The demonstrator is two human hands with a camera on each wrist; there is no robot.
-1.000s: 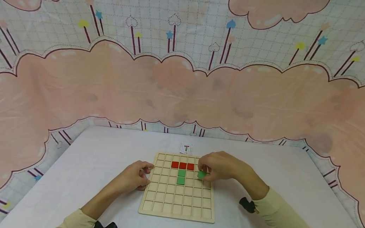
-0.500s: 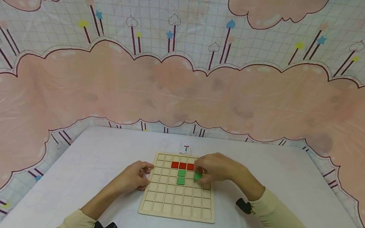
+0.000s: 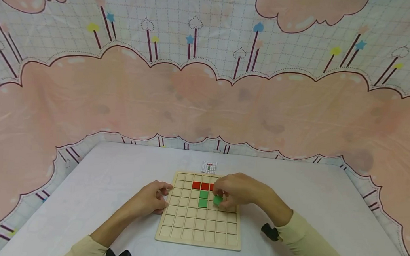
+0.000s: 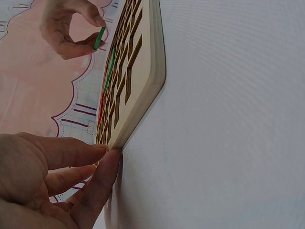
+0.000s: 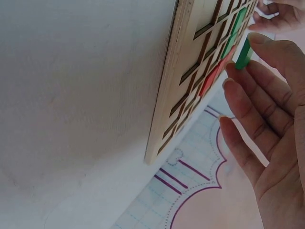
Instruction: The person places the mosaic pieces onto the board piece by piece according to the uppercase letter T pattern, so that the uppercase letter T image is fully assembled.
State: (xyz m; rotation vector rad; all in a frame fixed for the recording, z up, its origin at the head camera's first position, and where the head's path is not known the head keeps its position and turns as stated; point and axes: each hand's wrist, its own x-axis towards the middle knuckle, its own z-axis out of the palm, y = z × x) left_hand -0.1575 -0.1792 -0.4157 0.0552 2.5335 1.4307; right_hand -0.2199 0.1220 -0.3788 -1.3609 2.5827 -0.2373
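A flat wooden grid board [image 3: 199,235] lies on the white table. Set in its squares are a row of red tiles [image 3: 196,185] and, below the middle one, two green tiles [image 3: 203,203]. My right hand [image 3: 245,189] pinches another green tile [image 5: 244,55] between thumb and fingertip, above the board's right half and apart from the placed tiles. At the opposite side, my left hand [image 3: 149,197] holds the board's left edge; in the left wrist view its thumb and index finger [image 4: 76,150] pinch that rim. My right hand partly covers the rightmost red tile.
Behind the board's far edge lies a small printed card [image 3: 209,167] with a red and green T pattern on a grid. A patterned cloth backdrop [image 3: 206,104] rises behind the white table [image 3: 116,165]. A black device [image 3: 270,232] is strapped at the right wrist.
My right hand has moved left and slightly nearer to me with the green tile, toward the column of green tiles. My left hand has stayed at the board's edge.
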